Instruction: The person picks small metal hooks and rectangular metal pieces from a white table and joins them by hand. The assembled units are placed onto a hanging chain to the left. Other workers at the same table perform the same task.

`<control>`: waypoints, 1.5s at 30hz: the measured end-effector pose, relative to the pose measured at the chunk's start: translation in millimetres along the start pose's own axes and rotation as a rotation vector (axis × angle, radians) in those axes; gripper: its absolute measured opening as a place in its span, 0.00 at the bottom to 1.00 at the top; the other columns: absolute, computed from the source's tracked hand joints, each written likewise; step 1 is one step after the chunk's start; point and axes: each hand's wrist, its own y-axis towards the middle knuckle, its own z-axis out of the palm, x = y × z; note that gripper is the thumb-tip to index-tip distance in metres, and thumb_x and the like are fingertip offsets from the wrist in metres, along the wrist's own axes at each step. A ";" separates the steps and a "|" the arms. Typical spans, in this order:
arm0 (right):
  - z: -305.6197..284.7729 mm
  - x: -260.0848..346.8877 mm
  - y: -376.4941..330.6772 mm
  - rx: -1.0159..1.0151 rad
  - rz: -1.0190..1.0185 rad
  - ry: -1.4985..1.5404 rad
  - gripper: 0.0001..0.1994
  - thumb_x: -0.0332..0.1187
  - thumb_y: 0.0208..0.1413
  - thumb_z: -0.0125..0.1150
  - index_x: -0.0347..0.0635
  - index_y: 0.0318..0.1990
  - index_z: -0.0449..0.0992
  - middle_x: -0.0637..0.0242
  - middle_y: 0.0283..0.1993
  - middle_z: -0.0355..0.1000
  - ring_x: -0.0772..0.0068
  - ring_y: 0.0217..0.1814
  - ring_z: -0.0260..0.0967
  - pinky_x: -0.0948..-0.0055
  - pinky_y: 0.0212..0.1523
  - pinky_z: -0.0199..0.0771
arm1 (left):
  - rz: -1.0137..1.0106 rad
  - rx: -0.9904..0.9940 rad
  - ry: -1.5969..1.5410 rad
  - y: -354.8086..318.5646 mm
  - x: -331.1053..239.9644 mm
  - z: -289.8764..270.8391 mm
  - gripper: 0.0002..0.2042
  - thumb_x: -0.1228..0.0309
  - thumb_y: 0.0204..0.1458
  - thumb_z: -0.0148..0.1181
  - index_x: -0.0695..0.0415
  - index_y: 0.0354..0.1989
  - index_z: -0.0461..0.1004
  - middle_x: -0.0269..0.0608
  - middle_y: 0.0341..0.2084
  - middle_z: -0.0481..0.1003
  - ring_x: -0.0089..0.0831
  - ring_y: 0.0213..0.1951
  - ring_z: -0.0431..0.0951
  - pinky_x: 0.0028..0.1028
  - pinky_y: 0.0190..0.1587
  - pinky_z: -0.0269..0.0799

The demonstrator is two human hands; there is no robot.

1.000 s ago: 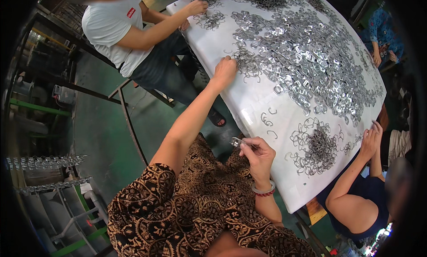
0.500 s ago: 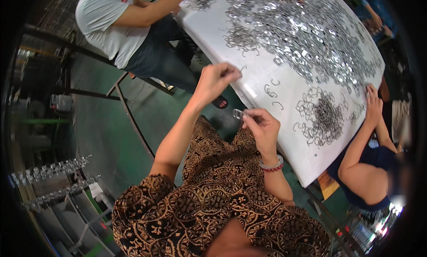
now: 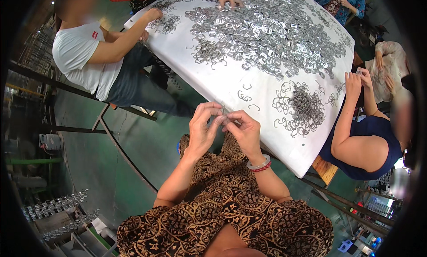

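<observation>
Over the near edge of the white table, my left hand (image 3: 205, 126) and my right hand (image 3: 243, 129) meet at the fingertips. The left fingers pinch a thin, curved wire hook (image 3: 223, 109), mostly covered. The right thumb and fingers close on a small flat metal buckle (image 3: 228, 110), of which only a bit shows. Whether the two pieces are joined cannot be made out. Just beyond my hands, a few loose C-shaped wire hooks (image 3: 244, 96) lie on the table. To their right is a larger heap of similar hooks (image 3: 302, 106).
A broad pile of metal buckles (image 3: 267, 32) covers the far part of the white table (image 3: 187, 74). Another hook heap (image 3: 209, 52) lies left of it. A person in a white shirt (image 3: 82, 57) works at left, one in dark blue (image 3: 369, 146) at right; others sit farther back.
My left hand has come down from the table's edge with the wire hook to meet my right hand and the buckle. The view has shifted, showing more of the people around the table.
</observation>
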 end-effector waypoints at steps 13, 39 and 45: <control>-162.5 -7.6 161.3 -0.139 -0.466 -1.402 0.15 0.24 0.53 0.60 0.36 0.50 0.77 0.50 0.42 0.76 0.50 0.42 0.74 0.62 0.45 0.75 | -0.091 0.075 -0.169 7.5 24.3 -5.4 0.05 0.82 0.50 0.63 0.60 0.32 0.75 0.37 0.30 0.80 0.31 0.36 0.79 0.37 0.55 0.68; 22.9 26.0 18.3 -0.030 -0.046 -0.126 0.05 0.15 0.54 0.60 0.28 0.38 0.75 0.61 0.33 0.75 0.77 0.28 0.73 0.80 0.28 0.75 | 0.151 0.055 0.068 -8.9 24.4 -23.6 0.06 0.77 0.48 0.66 0.59 0.34 0.75 0.39 0.27 0.77 0.37 0.32 0.76 0.33 0.41 0.68; 16.5 14.5 21.8 -0.021 0.056 0.006 0.03 0.14 0.54 0.58 0.27 0.35 0.74 0.60 0.30 0.72 0.72 0.27 0.75 0.75 0.28 0.78 | -0.015 -0.074 -0.187 -14.2 40.5 -18.9 0.12 0.76 0.51 0.65 0.60 0.43 0.72 0.41 0.37 0.80 0.33 0.40 0.79 0.32 0.49 0.70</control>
